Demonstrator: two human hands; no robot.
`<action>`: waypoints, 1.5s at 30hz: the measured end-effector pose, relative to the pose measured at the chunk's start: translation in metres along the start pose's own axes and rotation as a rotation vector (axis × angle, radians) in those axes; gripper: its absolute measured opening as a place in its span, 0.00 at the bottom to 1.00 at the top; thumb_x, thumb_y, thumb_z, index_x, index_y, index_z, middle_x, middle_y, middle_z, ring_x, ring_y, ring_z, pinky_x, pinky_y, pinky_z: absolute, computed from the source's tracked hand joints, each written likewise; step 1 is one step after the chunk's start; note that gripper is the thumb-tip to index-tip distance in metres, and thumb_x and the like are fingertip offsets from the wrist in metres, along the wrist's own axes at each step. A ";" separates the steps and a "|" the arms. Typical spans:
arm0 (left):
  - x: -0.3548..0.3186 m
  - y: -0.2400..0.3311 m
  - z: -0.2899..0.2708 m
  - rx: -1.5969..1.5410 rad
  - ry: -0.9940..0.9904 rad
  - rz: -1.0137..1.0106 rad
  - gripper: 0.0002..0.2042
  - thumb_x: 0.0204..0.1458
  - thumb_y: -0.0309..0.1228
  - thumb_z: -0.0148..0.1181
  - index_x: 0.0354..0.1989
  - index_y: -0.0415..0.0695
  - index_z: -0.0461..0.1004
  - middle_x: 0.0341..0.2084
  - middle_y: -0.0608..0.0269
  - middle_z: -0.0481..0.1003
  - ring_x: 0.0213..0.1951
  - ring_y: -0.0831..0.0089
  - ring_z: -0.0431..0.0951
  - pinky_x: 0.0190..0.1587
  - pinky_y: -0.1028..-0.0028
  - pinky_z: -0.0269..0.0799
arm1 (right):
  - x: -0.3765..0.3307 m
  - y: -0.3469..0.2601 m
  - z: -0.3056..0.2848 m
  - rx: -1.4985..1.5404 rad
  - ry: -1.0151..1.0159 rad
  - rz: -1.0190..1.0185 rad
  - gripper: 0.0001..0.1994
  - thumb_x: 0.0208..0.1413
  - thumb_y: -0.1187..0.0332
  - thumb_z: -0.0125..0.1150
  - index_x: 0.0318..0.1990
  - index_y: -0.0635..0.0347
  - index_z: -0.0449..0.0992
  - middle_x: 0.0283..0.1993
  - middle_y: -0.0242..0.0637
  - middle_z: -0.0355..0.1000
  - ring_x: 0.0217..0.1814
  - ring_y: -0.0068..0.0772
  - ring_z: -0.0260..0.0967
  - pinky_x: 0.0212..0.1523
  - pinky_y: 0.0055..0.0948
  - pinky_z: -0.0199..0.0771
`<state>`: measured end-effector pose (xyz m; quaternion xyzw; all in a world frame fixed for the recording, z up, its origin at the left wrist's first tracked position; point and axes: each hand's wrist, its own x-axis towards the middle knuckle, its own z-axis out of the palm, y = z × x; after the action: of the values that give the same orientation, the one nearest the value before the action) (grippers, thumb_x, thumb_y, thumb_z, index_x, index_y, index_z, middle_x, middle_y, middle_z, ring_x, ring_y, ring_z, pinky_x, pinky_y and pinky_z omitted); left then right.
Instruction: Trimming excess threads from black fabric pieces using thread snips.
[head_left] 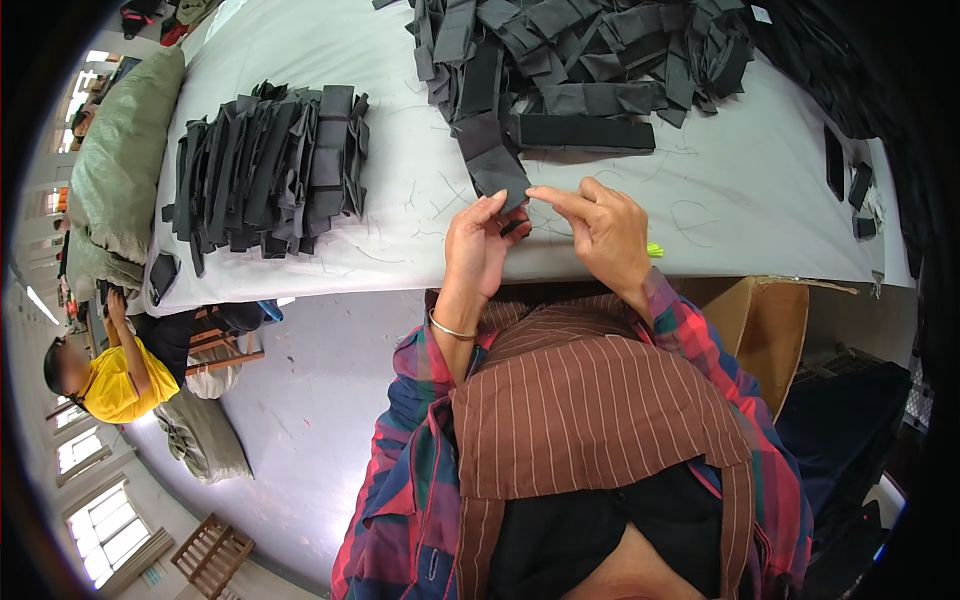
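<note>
A folded dark grey fabric strip (493,160) reaches from the big pile down to the table's near edge. My left hand (474,246) grips its near end, thumb on top and fingers curled underneath. At the right corner of that same end, my right hand (606,226) has its forefinger against the fabric, with its other fingers bent in; its thumb is mostly hidden. Just beyond my hands, a long dark grey fabric piece (585,134) lies flat. The loose pile of dark strips (600,50) sprawls at the back of the table.
Neatly stacked dark fabric pieces (270,170) lie on the left of the white-covered table (390,240). Black cloth (825,70) heaps at the far right. A cardboard box (770,325) stands below the right edge. To the left are a stuffed sack (125,150) and a person in yellow (125,385).
</note>
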<state>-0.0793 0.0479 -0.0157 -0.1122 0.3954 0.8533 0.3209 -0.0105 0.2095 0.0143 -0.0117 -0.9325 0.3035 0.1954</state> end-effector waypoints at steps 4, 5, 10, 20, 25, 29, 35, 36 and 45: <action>-0.002 0.003 0.006 -0.007 0.033 -0.017 0.05 0.56 0.31 0.57 0.32 0.43 0.73 0.31 0.60 0.77 0.34 0.71 0.75 0.40 0.67 0.71 | 0.003 -0.004 -0.001 0.355 -0.047 0.176 0.17 0.51 0.76 0.59 0.48 0.45 0.79 0.23 0.32 0.65 0.23 0.36 0.62 0.25 0.27 0.62; -0.002 0.003 0.007 0.002 0.035 -0.018 0.05 0.56 0.31 0.57 0.31 0.43 0.73 0.30 0.61 0.77 0.34 0.71 0.75 0.41 0.66 0.71 | 0.003 -0.006 -0.002 0.355 -0.049 0.177 0.17 0.51 0.76 0.59 0.48 0.45 0.79 0.23 0.32 0.65 0.23 0.36 0.62 0.25 0.27 0.62; 0.002 -0.002 0.000 -0.028 0.035 -0.010 0.05 0.56 0.31 0.57 0.31 0.45 0.73 0.28 0.65 0.75 0.34 0.73 0.75 0.41 0.67 0.71 | 0.003 -0.007 0.007 0.175 0.057 -0.075 0.11 0.51 0.71 0.61 0.43 0.53 0.78 0.32 0.33 0.74 0.30 0.37 0.71 0.30 0.31 0.65; 0.001 -0.002 0.001 -0.012 0.032 -0.012 0.05 0.56 0.31 0.57 0.31 0.44 0.73 0.28 0.64 0.75 0.35 0.71 0.75 0.41 0.67 0.70 | 0.006 -0.007 0.002 0.078 0.034 -0.073 0.06 0.50 0.69 0.63 0.36 0.54 0.77 0.31 0.31 0.75 0.31 0.37 0.72 0.31 0.32 0.64; 0.000 0.002 0.004 0.017 0.034 -0.022 0.06 0.55 0.32 0.57 0.32 0.42 0.73 0.31 0.60 0.77 0.35 0.69 0.75 0.41 0.67 0.70 | 0.009 0.000 -0.005 0.197 0.052 0.104 0.05 0.52 0.66 0.62 0.35 0.52 0.76 0.30 0.29 0.75 0.30 0.35 0.72 0.32 0.31 0.64; -0.001 0.002 0.004 0.013 0.021 -0.016 0.06 0.55 0.32 0.57 0.33 0.42 0.73 0.31 0.59 0.77 0.35 0.69 0.75 0.41 0.68 0.70 | 0.011 0.005 -0.008 0.172 0.030 0.014 0.06 0.51 0.69 0.63 0.37 0.54 0.77 0.31 0.33 0.76 0.30 0.35 0.72 0.33 0.30 0.67; -0.002 0.003 0.002 0.108 -0.067 -0.015 0.06 0.57 0.31 0.55 0.35 0.41 0.74 0.33 0.61 0.77 0.35 0.73 0.75 0.42 0.69 0.71 | 0.016 0.011 -0.007 0.269 -0.091 0.183 0.09 0.53 0.69 0.62 0.43 0.56 0.76 0.35 0.32 0.76 0.33 0.29 0.73 0.36 0.26 0.69; -0.004 0.003 0.004 0.108 -0.066 -0.017 0.06 0.57 0.31 0.55 0.35 0.41 0.74 0.33 0.61 0.77 0.35 0.73 0.75 0.42 0.69 0.71 | 0.022 0.007 -0.007 0.369 -0.063 0.178 0.11 0.52 0.68 0.62 0.43 0.54 0.76 0.35 0.34 0.76 0.32 0.32 0.72 0.35 0.28 0.69; -0.009 0.008 0.006 0.239 -0.222 0.002 0.11 0.57 0.28 0.51 0.44 0.37 0.74 0.36 0.61 0.78 0.41 0.71 0.78 0.45 0.73 0.73 | 0.033 0.002 0.006 0.582 -0.220 0.135 0.06 0.48 0.74 0.63 0.35 0.59 0.78 0.27 0.40 0.74 0.26 0.34 0.70 0.29 0.27 0.69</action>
<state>-0.0771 0.0437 -0.0029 0.0222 0.4563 0.8075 0.3731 -0.0429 0.2126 0.0206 0.0156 -0.8192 0.5693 0.0681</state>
